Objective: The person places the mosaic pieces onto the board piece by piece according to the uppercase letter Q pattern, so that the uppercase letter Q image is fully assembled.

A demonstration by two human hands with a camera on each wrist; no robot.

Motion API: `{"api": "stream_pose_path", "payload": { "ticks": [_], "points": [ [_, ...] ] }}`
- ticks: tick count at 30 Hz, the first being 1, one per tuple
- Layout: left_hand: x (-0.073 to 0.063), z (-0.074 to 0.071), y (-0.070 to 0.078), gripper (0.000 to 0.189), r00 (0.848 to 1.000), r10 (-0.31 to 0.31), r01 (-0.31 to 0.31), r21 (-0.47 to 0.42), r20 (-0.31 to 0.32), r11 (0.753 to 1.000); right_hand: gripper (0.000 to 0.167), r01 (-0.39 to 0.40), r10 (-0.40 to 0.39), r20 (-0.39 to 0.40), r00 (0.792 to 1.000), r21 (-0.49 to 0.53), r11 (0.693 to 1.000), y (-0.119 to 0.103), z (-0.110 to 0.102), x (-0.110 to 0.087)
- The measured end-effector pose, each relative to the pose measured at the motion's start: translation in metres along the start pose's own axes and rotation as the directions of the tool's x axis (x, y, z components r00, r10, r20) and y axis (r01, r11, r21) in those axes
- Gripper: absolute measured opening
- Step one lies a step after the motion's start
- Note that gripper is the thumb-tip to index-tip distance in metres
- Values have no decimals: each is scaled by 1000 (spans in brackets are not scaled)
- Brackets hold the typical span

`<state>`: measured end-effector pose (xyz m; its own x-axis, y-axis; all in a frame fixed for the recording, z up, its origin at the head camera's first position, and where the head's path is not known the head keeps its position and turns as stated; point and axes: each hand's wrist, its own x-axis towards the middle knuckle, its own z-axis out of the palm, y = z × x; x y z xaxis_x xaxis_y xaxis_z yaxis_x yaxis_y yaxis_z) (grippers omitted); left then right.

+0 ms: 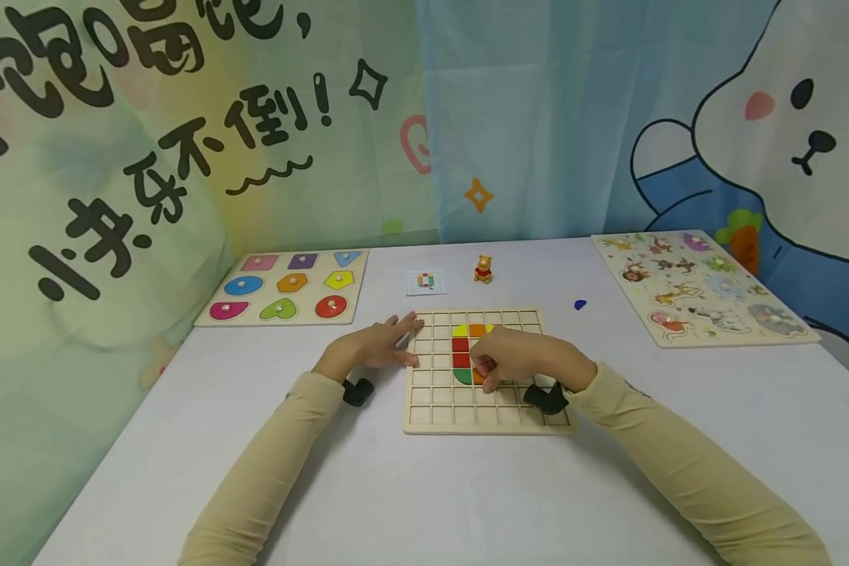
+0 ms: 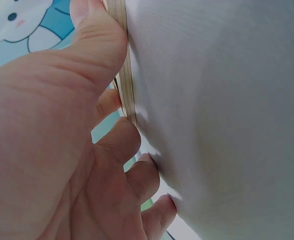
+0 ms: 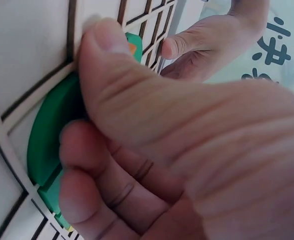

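A light wooden grid board point(image 1: 431, 420) lies on the table in front of me. In its cells sit yellow point(image 1: 460, 331), orange point(image 1: 477, 330), red point(image 1: 461, 352) and green point(image 1: 462, 376) tiles. My left hand point(image 1: 378, 343) rests at the board's left edge, fingers spread and thumb against the wooden side point(image 2: 128, 85). Over the coloured tiles is my right hand point(image 1: 516, 355), its fingers bent downward. Up close in the right wrist view, thumb and fingers pinch around a green rounded tile point(image 3: 49, 135) at a grid cell; they cover part of it.
Behind the board are a small pattern card point(image 1: 426, 281) and a bear figurine point(image 1: 483, 269). A small blue piece point(image 1: 580, 304) lies to the right. A shape puzzle point(image 1: 304, 310) stands back left, an animal puzzle point(image 1: 700, 334) back right, on the white-covered table point(image 1: 368, 495).
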<state>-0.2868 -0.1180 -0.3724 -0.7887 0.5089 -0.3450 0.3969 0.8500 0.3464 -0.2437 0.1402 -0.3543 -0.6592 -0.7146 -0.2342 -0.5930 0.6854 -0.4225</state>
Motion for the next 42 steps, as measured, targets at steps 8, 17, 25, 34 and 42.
{"api": "stream_pose_path", "payload": {
  "ticks": [8, 17, 25, 34, 42],
  "points": [
    [0, -2, 1, 81, 1000, 20, -20, 12, -1, 1000, 28, 19, -19, -14, 1000, -2, 1000, 2, 1, 0],
    [1, 0, 0, 82, 1000, 4, -4, -9, 0, 1000, 25, -1, 2, -19, 1000, 18, 1000, 1, 2, 2],
    [2, 3, -1, 83, 1000, -19, 19, -27, 8, 999, 16, -44, 44, -1, 999, 30, 999, 1, -2, 0],
    [2, 2, 0, 82, 1000, -2, 2, -18, 9, 1000, 10, -24, 20, -143, 990, -26, 999, 29, -25, -15],
    [2, 2, 0, 82, 1000, -9, 9, -12, 8, 1000, 5, -136, 115, -297, 948, -50, 990, 75, -44, -41]
  ]
}}
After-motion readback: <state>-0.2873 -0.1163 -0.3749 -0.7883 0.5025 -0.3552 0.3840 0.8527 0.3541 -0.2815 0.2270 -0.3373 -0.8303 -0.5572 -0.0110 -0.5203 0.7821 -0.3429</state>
